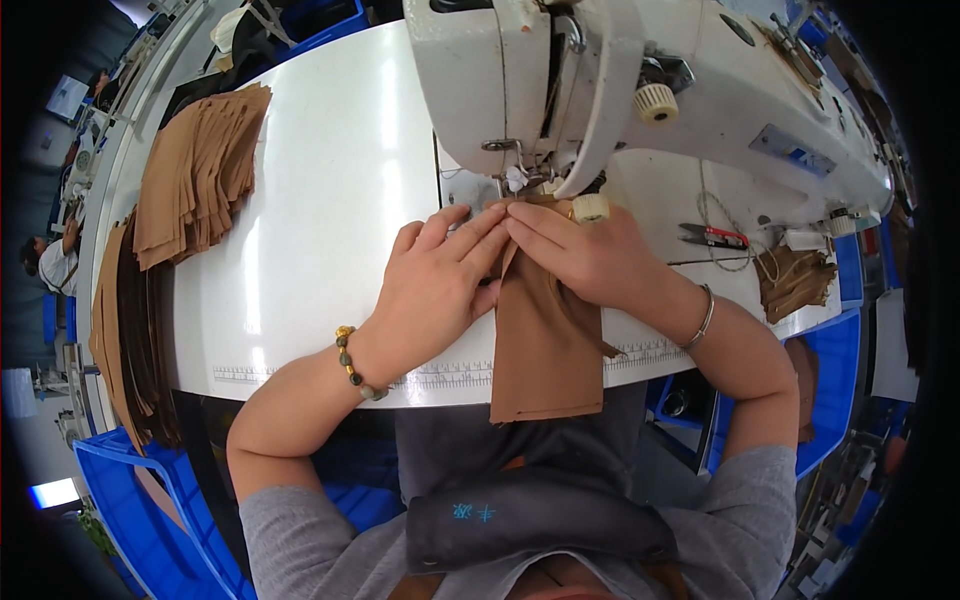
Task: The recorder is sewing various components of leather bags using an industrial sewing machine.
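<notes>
In the head view, my left hand (pixel 430 275) and my right hand (pixel 605 260) meet at the fingertips on a strip of brown cloth (pixel 547 350), just in front of the needle end of a white sewing machine (pixel 465 80). My left fingers lie long and close together, their tips on the cloth, with the thumb near its left edge; I cannot tell whether they pinch it. My right fingers also lie close together, pressing on the cloth from the other side, and that thumb is hidden, so I cannot tell how firm the grip is. The cloth runs from under my fingertips toward me, between my wrists, and its near end hangs over the edge of the white table (pixel 320 190). A printed ruler (pixel 440 376) follows that edge below my hands. Well to the left of my left hand sits a stack of brown pieces (pixel 200 170), with longer pieces (pixel 120 330) draped beside it and a blue bin (pixel 140 500) below. Beyond my right hand lie red-handled snips (pixel 718 236), near a loop of cord (pixel 702 195) and a small brown bundle (pixel 797 283); another blue bin (pixel 842 400) is below that bundle
</notes>
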Motion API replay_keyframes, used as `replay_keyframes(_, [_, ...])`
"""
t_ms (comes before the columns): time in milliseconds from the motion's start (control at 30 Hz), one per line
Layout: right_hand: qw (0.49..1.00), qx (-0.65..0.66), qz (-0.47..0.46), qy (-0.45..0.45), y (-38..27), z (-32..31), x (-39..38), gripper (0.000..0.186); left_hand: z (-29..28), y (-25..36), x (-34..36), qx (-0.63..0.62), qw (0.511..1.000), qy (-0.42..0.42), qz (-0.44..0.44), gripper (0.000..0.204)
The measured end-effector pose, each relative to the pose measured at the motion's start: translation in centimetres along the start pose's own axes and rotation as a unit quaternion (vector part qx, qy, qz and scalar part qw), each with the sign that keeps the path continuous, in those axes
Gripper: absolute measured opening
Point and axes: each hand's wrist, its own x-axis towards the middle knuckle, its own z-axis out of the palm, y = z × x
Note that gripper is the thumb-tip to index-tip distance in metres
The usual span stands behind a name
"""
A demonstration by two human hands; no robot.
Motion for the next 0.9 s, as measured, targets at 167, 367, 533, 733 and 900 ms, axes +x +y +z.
replay_keyframes(167, [1.000, 0.008, 0.011, -0.026, 0.7, -0.1, -0.3, 0.026, 0.0, 0.0, 0.3, -0.004, 1.000, 0.013, -0.001, 0.064])
replay_keyframes(367, [0.999, -0.024, 0.014, -0.032, 0.9, 0.2, -0.5, 0.027, -0.1, -0.3, 0.6, 0.017, 1.000, 0.003, 0.003, 0.062])
replay_keyframes(533, [1.000, -0.021, 0.022, -0.005, 1.6, 1.1, -0.5, 0.026, 0.2, -0.9, 1.3, 0.020, 1.000, 0.015, 0.003, 0.062])
replay_keyframes(733, [0.999, -0.023, 0.025, -0.012, 2.0, 1.3, -1.0, 0.024, 0.1, -0.7, 1.2, 0.024, 0.999, 0.029, 0.002, 0.059])
replay_keyframes(900, [0.997, 0.037, -0.024, -0.064, 1.3, -0.1, -0.9, 0.029, -1.1, 2.9, -2.7, 0.027, 0.997, 0.006, 0.068, 0.047])
